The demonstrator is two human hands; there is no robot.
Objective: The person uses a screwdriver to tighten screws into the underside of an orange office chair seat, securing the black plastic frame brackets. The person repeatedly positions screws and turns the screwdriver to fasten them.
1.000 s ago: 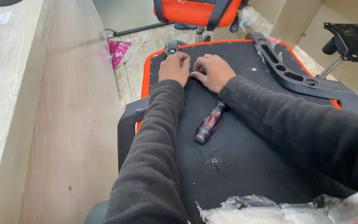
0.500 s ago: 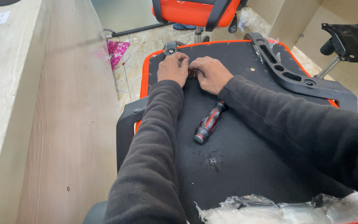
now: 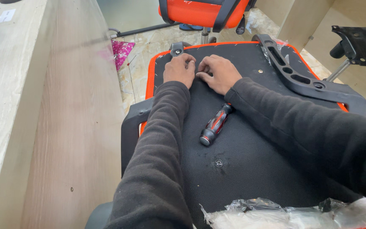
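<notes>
Nearest the person, crumpled clear plastic wrap (image 3: 293, 212) lies on the upturned black chair seat (image 3: 250, 169), beside one screw (image 3: 219, 163) already seated in it. Further up, a red-and-black screwdriver (image 3: 215, 125) lies untouched, its long axis diagonal, handle end pointing toward the near left. At the far edge, the left hand (image 3: 178, 70) and right hand (image 3: 219, 73) press together with curled fingers on the fabric; whether they pinch anything cannot be told, and the black armrest (image 3: 301, 80) still lies loose, so assembly seems early.

Office, wooden desk (image 3: 30, 106), orange office chair (image 3: 200, 12), tiled floor (image 3: 138, 55)
</notes>
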